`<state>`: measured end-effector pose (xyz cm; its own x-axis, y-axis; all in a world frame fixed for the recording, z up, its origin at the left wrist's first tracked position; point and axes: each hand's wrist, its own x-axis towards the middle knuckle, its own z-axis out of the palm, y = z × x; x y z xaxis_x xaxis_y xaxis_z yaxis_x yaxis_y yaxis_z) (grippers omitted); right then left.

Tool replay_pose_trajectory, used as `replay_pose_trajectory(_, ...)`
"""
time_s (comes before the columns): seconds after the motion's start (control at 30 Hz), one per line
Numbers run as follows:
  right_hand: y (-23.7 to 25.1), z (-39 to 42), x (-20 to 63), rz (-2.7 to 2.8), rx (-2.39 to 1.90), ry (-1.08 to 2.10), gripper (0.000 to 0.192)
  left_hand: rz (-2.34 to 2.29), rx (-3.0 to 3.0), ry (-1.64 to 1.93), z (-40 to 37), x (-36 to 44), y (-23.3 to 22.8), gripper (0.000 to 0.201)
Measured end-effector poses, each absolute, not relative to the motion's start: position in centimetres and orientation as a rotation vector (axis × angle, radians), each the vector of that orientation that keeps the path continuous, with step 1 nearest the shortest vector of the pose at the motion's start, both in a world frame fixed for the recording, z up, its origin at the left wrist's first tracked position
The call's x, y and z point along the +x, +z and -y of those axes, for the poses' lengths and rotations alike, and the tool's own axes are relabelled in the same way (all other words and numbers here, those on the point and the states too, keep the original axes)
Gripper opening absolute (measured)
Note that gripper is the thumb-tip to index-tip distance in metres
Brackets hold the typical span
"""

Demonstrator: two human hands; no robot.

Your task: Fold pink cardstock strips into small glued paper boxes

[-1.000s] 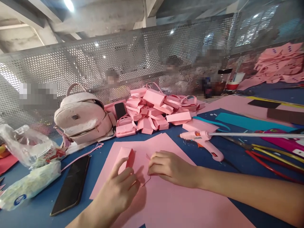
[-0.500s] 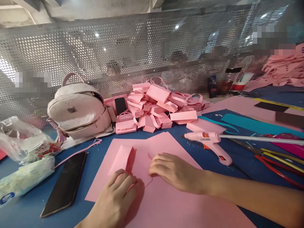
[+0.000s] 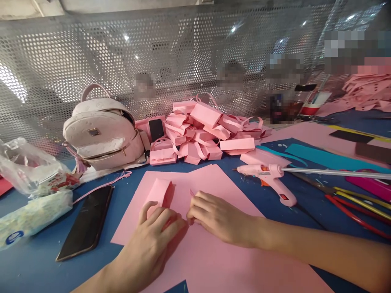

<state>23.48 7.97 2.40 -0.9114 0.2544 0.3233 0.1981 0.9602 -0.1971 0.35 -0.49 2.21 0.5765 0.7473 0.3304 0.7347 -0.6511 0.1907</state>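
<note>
Both hands moved closer together since 0.5 s ago: left hand (image 3: 152, 240) fingers curled on folded pink box (image 3: 159, 195), right hand (image 3: 214, 217) fingers bent, pinching pink paper (image 3: 220, 260) at frame centre.

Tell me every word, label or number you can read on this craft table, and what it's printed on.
No text is readable.
Glue gun: an orange label, print too small to read.
White wrapped packet: a blue round logo, blurred.
Clear plastic bag: red printing inside, illegible.
Backpack: a small metal badge, no lettering discernible.
Phone: dark screen, nothing shown.
</note>
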Motion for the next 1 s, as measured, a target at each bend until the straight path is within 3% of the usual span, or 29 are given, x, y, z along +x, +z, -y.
replay_pose_trajectory(0.5,2.4,-7.9,23.4,2.763,-0.387,0.289,0.026,-1.28,2.74,0.61,0.7,0.3,2.7,0.038)
replay_pose_trajectory(0.77,3.0,-7.6,23.3,2.626,-0.506,0.371,0.022,-1.261,2.873,0.889,0.0,0.9,2.6,0.012)
replay_pose_trajectory(1.0,3.4,-7.6,23.4,2.598,-0.503,0.407,0.021,-1.216,3.024,0.978,-0.5,1.0,2.4,0.011)
